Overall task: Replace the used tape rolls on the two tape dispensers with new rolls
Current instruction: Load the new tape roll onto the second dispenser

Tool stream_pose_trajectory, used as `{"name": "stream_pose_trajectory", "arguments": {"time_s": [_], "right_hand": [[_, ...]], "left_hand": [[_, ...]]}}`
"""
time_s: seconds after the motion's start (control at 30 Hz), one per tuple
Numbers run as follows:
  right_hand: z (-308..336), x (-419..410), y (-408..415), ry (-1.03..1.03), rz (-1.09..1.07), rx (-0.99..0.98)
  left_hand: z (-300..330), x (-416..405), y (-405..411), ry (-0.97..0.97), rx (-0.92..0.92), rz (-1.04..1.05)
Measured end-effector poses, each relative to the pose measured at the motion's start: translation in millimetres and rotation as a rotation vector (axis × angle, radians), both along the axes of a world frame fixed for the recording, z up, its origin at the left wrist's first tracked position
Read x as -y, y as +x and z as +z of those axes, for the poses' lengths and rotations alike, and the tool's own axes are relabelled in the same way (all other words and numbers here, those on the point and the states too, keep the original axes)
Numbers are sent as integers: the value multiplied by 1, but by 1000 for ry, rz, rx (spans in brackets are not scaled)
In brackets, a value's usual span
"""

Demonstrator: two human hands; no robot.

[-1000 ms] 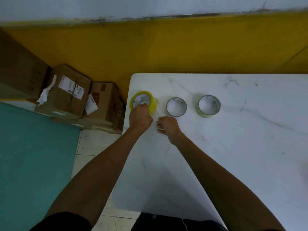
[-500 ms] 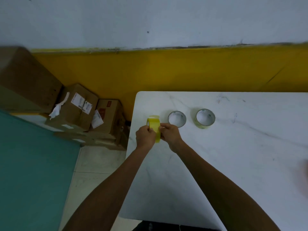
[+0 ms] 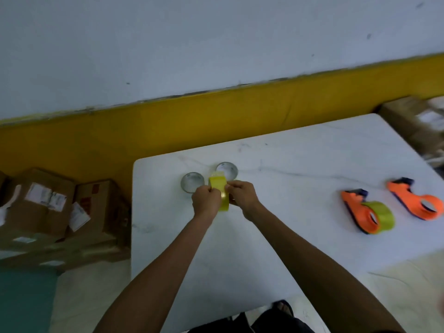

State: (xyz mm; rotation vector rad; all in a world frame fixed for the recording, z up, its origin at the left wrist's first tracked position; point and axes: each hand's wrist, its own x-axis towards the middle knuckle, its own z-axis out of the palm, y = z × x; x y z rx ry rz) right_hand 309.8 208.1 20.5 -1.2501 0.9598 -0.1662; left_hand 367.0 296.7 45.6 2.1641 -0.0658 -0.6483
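Note:
I hold a yellow tape roll (image 3: 218,186) on edge above the white table (image 3: 288,236), with my left hand (image 3: 206,200) on its left side and my right hand (image 3: 241,194) on its right. Behind the roll lie two nearly bare tape cores, one at left (image 3: 191,181) and one at right (image 3: 228,168), flat on the table. Far right lie two orange tape dispensers: the nearer one (image 3: 360,212) carries a yellow roll (image 3: 382,216), the farther one (image 3: 418,200) shows an empty hub.
Cardboard boxes (image 3: 48,203) are stacked on the floor left of the table. Another box (image 3: 413,118) sits past the table's far right corner. A yellow-and-white wall (image 3: 216,111) runs behind. My foot in a sandal (image 3: 283,308) shows below the table's near edge.
My left hand picked the yellow roll up from the table's left end and my right hand joined it. The view swung right, bringing the two orange dispensers into sight.

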Motion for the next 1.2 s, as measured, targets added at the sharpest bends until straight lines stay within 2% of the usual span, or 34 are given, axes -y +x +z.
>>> {"name": "stream_pose_trajectory", "arguments": {"time_s": [0.2, 0.6, 0.83, 1.2], "right_hand": [[22, 66, -64, -19, -129, 46], [43, 206, -252, -71, -189, 108], [53, 281, -358, -93, -277, 65], [44, 360, -445, -78, -443, 37]], "left_hand": [[26, 71, -51, -42, 34, -151], [50, 215, -233, -110, -37, -135], [55, 293, -334, -128, -86, -217], [46, 391, -412, -113, -93, -345]]}}
